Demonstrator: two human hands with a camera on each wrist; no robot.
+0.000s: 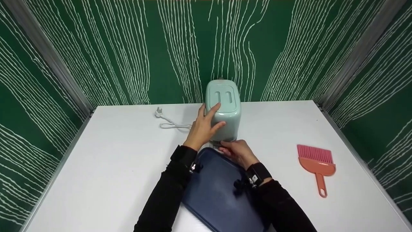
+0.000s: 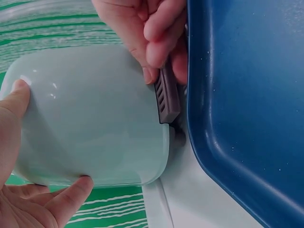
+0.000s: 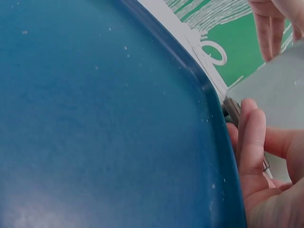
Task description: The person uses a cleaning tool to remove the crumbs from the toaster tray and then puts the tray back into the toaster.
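A mint-green toaster (image 1: 223, 109) stands upright at the back of the white table, its narrow end toward me. My left hand (image 1: 201, 129) rests on it with spread, mostly straight fingers, touching the top and the near end. Low at that end, my right hand (image 1: 236, 151) pinches the dark, slotted edge of a crumb tray (image 2: 168, 97) between thumb and fingers. How far the crumb tray reaches under the toaster is hidden. Close beside the right hand lies a dark blue serving tray (image 1: 219, 190), its rim near the toaster's base.
Left of the toaster, a white power cord (image 1: 175, 125) lies looped with its plug (image 1: 158, 112). An orange hand brush (image 1: 317, 166) with pink bristles lies on the right of the white table (image 1: 106, 161). Green, white-lined panels (image 1: 112, 48) rise behind and at both sides.
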